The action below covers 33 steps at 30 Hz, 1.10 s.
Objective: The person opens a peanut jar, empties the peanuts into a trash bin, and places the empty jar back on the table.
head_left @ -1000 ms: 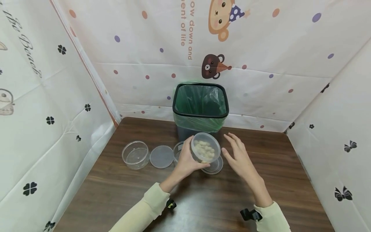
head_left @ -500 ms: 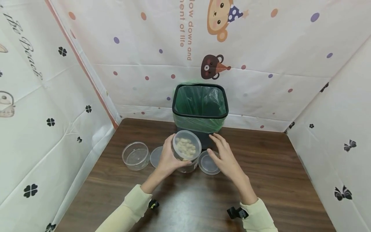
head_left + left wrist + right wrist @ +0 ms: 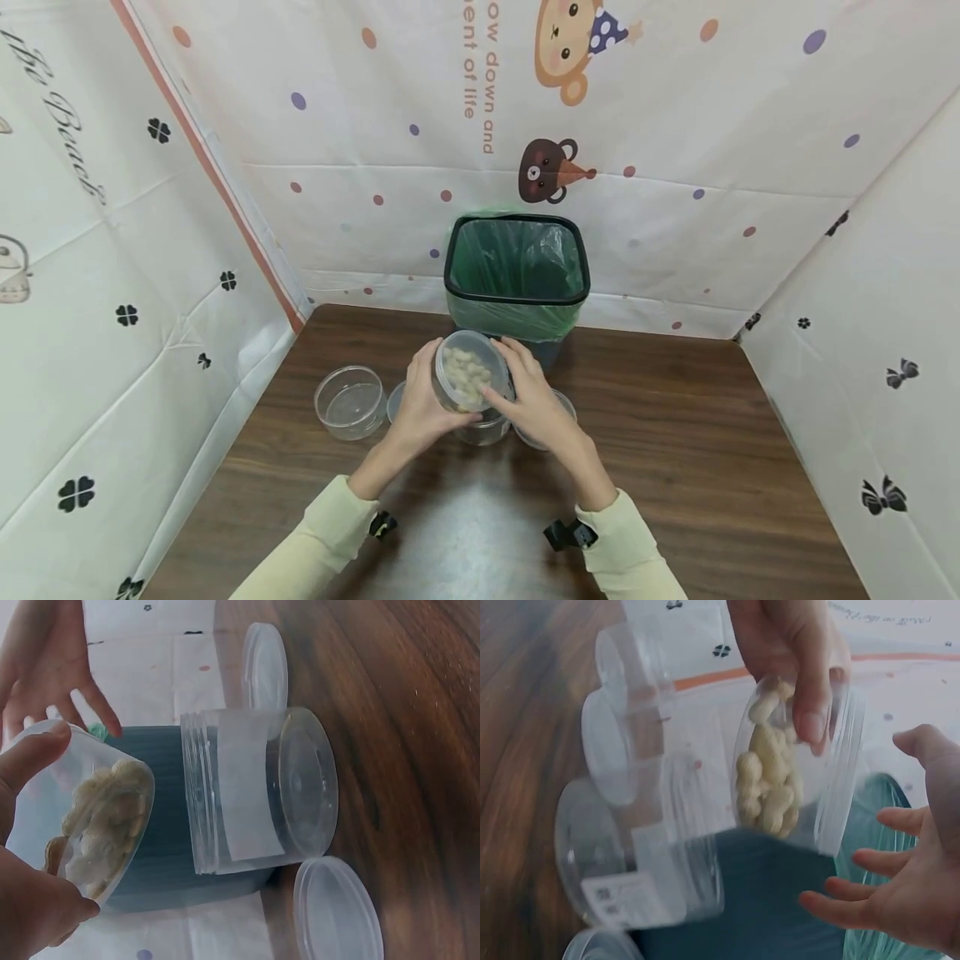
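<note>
Now the L hand (image 3: 420, 412) grips the nut jar (image 3: 468, 371) by its wall, thumb and fingers curled round, jar tilted, lid toward the bin (image 3: 516, 275); R hand (image 3: 532, 400) sits just right of it, fingers spread, tips at the lid rim, not clearly gripping; empty jar (image 3: 483, 429) stands right below the fingers; loose lid (image 3: 339, 911) beside; another tub (image 3: 351, 402) off left.

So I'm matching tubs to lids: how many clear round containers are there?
3. One holding peanuts is gripped by the left hand, the right hand touching it. One empty stands at table left. One empty sits under the hands. None seems hidden.
</note>
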{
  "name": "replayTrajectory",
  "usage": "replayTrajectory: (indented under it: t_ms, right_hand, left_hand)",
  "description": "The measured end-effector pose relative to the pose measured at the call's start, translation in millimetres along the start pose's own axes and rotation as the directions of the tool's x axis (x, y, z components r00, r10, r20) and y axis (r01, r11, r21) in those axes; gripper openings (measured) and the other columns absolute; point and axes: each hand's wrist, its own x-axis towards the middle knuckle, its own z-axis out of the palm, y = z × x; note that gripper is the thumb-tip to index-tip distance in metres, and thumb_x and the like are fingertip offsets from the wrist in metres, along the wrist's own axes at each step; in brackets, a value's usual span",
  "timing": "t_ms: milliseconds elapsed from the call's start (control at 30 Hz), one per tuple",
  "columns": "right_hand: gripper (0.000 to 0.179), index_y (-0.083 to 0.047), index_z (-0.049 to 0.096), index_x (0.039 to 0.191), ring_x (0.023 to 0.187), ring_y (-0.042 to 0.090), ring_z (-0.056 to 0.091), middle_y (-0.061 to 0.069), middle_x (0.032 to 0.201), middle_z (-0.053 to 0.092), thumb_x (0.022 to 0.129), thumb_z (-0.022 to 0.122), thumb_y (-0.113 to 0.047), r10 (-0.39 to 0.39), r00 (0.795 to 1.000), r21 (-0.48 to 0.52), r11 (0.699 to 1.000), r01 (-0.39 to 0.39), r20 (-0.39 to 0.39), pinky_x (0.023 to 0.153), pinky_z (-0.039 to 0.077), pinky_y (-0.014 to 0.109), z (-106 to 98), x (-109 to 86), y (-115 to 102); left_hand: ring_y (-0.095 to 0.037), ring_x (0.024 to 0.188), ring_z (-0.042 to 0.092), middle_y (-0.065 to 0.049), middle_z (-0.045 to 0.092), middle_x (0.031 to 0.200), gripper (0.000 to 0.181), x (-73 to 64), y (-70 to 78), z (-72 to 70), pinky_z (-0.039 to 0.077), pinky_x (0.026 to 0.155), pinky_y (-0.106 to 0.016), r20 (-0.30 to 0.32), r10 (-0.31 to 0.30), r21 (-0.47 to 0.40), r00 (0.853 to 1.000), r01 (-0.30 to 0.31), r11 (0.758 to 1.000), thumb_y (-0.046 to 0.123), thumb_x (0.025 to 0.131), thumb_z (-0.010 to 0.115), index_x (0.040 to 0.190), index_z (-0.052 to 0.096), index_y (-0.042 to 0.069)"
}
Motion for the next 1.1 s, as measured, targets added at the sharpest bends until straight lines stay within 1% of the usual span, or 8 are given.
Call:
replayTrajectory:
  t_ms: [100, 200, 400, 567, 700, 900, 967, 1100]
  right_hand:
    - [0.082, -0.016, 0.026, 0.161, 0.149, 0.038, 0.027, 0.016, 0.164, 0.023, 0.096, 0.069, -0.038, 0.014, 1.000, 0.028, 1.000, -0.015, 0.026, 0.113, 0.034, 0.063, 4, 6.5, -9]
    - [0.090, -0.016, 0.022, 0.162, 0.148, 0.040, 0.027, 0.017, 0.164, 0.021, 0.092, 0.073, -0.042, 0.042, 0.998, 0.040, 0.998, -0.043, 0.039, 0.113, 0.033, 0.063, 8, 11.7, -18]
    - [0.101, -0.021, 0.017, 0.164, 0.147, 0.051, 0.023, 0.020, 0.166, 0.015, 0.087, 0.078, -0.046, 0.100, 0.993, 0.026, 0.995, -0.101, 0.060, 0.110, 0.032, 0.070, 12, 18.0, -29]
    - [0.109, -0.019, 0.015, 0.164, 0.147, 0.050, 0.024, 0.021, 0.165, 0.018, 0.083, 0.082, -0.046, 0.121, 0.991, 0.006, 0.993, -0.121, 0.055, 0.111, 0.032, 0.069, 13, 20.6, -32]
    - [0.113, -0.018, 0.014, 0.164, 0.142, 0.050, 0.033, 0.022, 0.162, 0.022, 0.080, 0.084, -0.045, 0.151, 0.987, 0.009, 0.988, -0.151, 0.061, 0.108, 0.038, 0.066, 12, 20.4, -32]
    - [0.109, -0.024, 0.022, 0.163, 0.132, 0.049, 0.041, 0.025, 0.155, 0.026, 0.076, 0.085, -0.043, 0.122, 0.990, 0.035, 0.992, -0.125, 0.064, 0.098, 0.046, 0.064, 13, 16.8, -31]
    - [0.106, -0.023, 0.026, 0.161, 0.131, 0.047, 0.043, 0.023, 0.152, 0.028, 0.075, 0.086, -0.042, 0.097, 0.994, 0.035, 0.994, -0.099, 0.055, 0.098, 0.047, 0.062, 13, 15.2, -30]
    - [0.104, -0.021, 0.032, 0.157, 0.130, 0.041, 0.043, 0.019, 0.150, 0.031, 0.072, 0.090, -0.036, 0.039, 0.999, 0.024, 0.999, -0.040, 0.033, 0.099, 0.048, 0.058, 12, 12.9, -28]
  left_hand:
    - [-0.040, 0.137, 0.037, -0.022, 0.037, 0.153, 0.126, 0.6, 0.0, -1.2, 0.039, 0.107, -0.061, -0.015, 0.073, 0.021, 0.997, -0.072, 0.997, 0.021, 0.053, 0.102, 0.154, 0.030, 0.002]
    - [-0.043, 0.138, 0.036, -0.026, 0.039, 0.151, 0.127, 0.7, -0.4, -1.8, 0.036, 0.110, -0.063, -0.033, 0.157, 0.055, 0.987, -0.155, 0.986, 0.018, 0.050, 0.103, 0.152, 0.032, -0.003]
    - [-0.049, 0.137, 0.036, -0.031, 0.041, 0.148, 0.127, 1.2, -1.5, -2.1, 0.032, 0.111, -0.065, -0.072, 0.319, 0.173, 0.945, -0.303, 0.937, 0.018, 0.044, 0.104, 0.147, 0.035, -0.010]
    - [-0.053, 0.134, 0.039, -0.032, 0.043, 0.146, 0.123, 1.6, 0.3, -1.3, 0.033, 0.110, -0.065, -0.090, 0.397, 0.221, 0.913, -0.371, 0.902, 0.022, 0.047, 0.103, 0.144, 0.036, -0.013]
    - [-0.052, 0.135, 0.039, -0.032, 0.044, 0.145, 0.118, 0.2, -1.7, 3.3, 0.035, 0.110, -0.064, -0.084, 0.410, 0.236, 0.908, -0.381, 0.894, 0.024, 0.050, 0.102, 0.143, 0.037, -0.012]
    - [-0.046, 0.142, 0.032, -0.024, 0.035, 0.157, 0.120, -2.6, 0.3, 1.5, 0.039, 0.110, -0.059, 0.015, 0.339, 0.271, 0.940, -0.331, 0.904, 0.025, 0.057, 0.101, 0.150, 0.032, -0.004]
    - [-0.044, 0.143, 0.033, -0.022, 0.035, 0.157, 0.120, -2.5, 0.6, 0.1, 0.039, 0.111, -0.057, 0.040, 0.346, 0.287, 0.937, -0.343, 0.895, 0.025, 0.057, 0.101, 0.151, 0.032, -0.003]
    - [-0.042, 0.141, 0.038, -0.023, 0.041, 0.152, 0.114, -0.3, 0.4, -0.9, 0.033, 0.117, -0.053, 0.052, 0.414, 0.313, 0.909, -0.408, 0.857, 0.023, 0.058, 0.100, 0.148, 0.036, -0.005]
